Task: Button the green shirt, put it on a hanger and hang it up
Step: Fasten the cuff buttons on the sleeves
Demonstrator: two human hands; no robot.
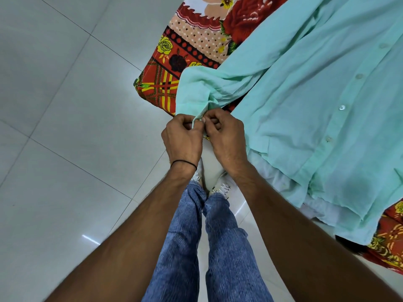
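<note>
The pale green shirt (pixel 322 101) lies spread on a bed at the right, its front placket closed with a row of white buttons (pixel 342 107) showing. One sleeve (pixel 209 88) hangs off the bed's edge toward me. My left hand (pixel 183 140) and my right hand (pixel 226 136) meet at the sleeve's cuff (pixel 197 121), both pinching its edge between thumb and fingers. The cuff button itself is hidden by my fingers. No hanger is in view.
The bed carries a red, yellow and orange floral sheet (pixel 174 62). A white cloth (pixel 281 182) lies under the shirt's hem. Pale glossy floor tiles (pixel 65 105) fill the left. My legs in blue jeans (pixel 207 247) and white shoes stand below my hands.
</note>
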